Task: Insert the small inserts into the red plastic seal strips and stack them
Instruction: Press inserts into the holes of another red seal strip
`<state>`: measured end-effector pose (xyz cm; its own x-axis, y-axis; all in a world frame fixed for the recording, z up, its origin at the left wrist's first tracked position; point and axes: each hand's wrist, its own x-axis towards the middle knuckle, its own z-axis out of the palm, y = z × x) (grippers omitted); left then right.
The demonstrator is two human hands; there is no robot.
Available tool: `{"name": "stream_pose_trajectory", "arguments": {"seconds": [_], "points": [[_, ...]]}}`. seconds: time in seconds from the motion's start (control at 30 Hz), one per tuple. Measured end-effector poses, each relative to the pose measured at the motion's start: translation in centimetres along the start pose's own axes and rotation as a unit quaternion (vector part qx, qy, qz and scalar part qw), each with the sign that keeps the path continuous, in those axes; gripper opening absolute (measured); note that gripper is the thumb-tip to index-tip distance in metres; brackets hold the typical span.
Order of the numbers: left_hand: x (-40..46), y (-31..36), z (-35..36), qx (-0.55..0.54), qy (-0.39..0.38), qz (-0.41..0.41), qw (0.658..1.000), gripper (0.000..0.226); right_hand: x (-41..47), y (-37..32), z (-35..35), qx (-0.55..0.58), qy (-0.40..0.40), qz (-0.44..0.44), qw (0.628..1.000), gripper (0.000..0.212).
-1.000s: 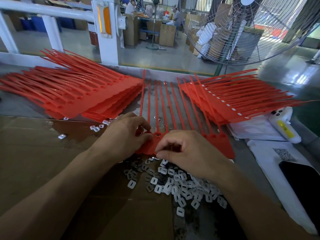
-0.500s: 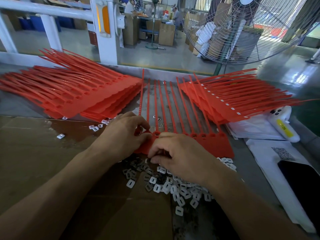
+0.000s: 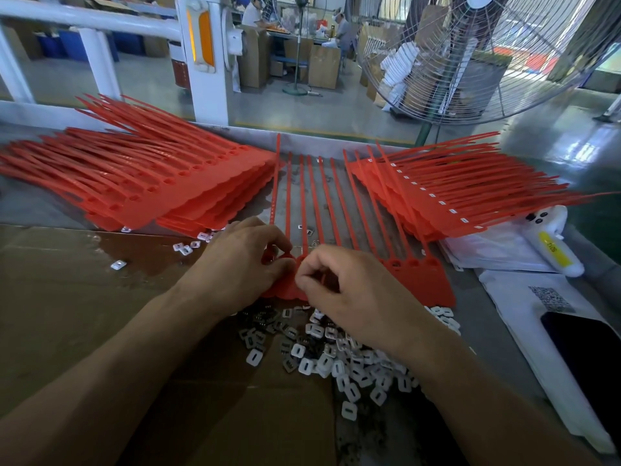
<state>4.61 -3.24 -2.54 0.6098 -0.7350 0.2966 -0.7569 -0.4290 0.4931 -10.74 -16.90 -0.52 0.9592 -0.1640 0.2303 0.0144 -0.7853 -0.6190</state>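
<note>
Both hands crowding strip's near edge

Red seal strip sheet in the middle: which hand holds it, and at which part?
The left hand pinches the red seal strip sheet at its left head end. Whether the right hand holds an insert cannot be told.

Our right hand has moved up from the loose inserts to the seal strip, fingertips now meeting our left hand there.
</note>
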Motion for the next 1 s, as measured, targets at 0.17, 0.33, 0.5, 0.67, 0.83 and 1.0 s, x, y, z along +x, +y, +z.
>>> {"name": "stream_pose_trajectory", "arguments": {"seconds": [0.17,0.33,0.5,0.67,0.83,1.0], "points": [[0.0,0.0,0.0,-0.001,0.001,-0.001,1.0,0.027,0.0,0.2,-0.4,0.064,0.062,0.036,0.995,0.011],[0.0,0.1,0.0,0.001,-0.001,-0.008,1.0,0.027,0.1,1.0,-1.3,0.059,0.092,0.061,0.992,0.012],[-0.1,0.1,-0.2,0.001,-0.01,-0.011,1.0,0.028,0.4,2.7,-3.0,0.036,0.124,0.103,0.986,0.014],[-0.1,0.1,-0.2,0.002,-0.012,-0.009,1.0,0.029,0.1,4.6,-5.4,0.042,0.159,0.154,0.974,0.02],[-0.1,0.0,-0.3,0.006,-0.015,-0.006,1.0,0.028,-0.7,6.2,-7.4,0.058,0.167,0.205,0.963,0.018],[0.0,0.0,-0.2,0.013,-0.019,-0.008,1.0,0.029,-1.0,6.7,-7.8,0.049,0.154,0.24,0.957,0.015]]}}
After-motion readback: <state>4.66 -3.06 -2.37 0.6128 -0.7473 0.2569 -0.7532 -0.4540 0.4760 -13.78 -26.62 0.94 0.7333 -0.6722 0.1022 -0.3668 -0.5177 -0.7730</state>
